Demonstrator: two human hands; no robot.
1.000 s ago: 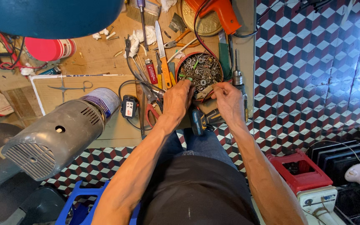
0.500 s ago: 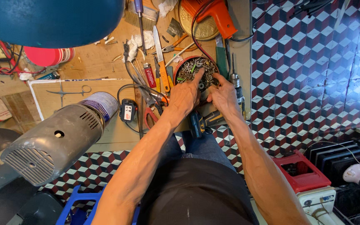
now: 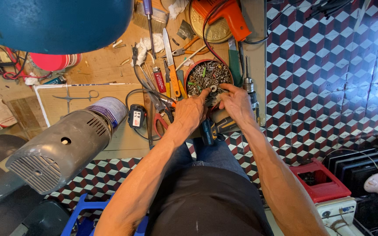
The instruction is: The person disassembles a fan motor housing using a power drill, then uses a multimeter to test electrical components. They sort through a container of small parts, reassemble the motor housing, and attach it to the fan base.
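Your left hand [image 3: 191,111] pinches a small washer [image 3: 214,88] over the red tin [image 3: 209,78] of hardware. Your right hand [image 3: 236,101], fingers loosely curled and empty, steadies the tin's near rim.

Cube-pattern tiled floor [image 3: 329,65] at 3 o'clock; wooden surface [image 3: 97,70] at 10; blue lamp shade [image 3: 53,22] at 11.
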